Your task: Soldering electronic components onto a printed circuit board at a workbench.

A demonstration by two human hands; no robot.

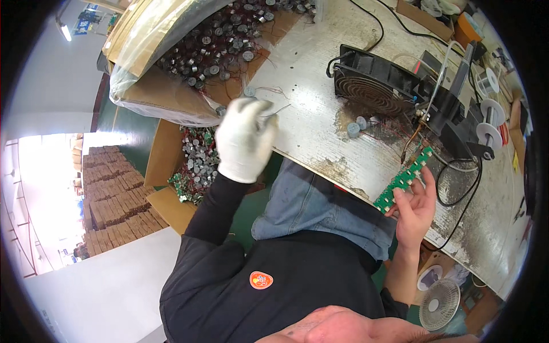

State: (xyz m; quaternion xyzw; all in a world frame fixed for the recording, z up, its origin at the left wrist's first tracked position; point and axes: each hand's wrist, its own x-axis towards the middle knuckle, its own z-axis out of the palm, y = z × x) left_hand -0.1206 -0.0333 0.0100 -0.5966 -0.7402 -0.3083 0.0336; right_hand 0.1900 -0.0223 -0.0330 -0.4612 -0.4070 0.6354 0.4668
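My left hand [245, 137], in a white glove, is over the table's near left edge with its fingers curled together. A thin dark line runs out beside its fingertips; what they grip is too small to make out. Just beyond the fingers lies a small round silver motor [250, 91] with thin wires. My bare right hand [416, 212] pinches a long green circuit board [403, 180] between thumb and fingers, tilted at the table's front edge. The board's far end is close to a copper-coloured soldering tip [407, 150]. Two more small motors [353, 130] rest on the table left of that tip.
A plastic-lined carton [166, 94] of motors stands at the far left, with motors spilling onto the table. Below it is an open box [163, 154] of wired parts. A black fan [374, 86], solder spools [490, 111] and loose black cables [474, 188] occupy the right side.
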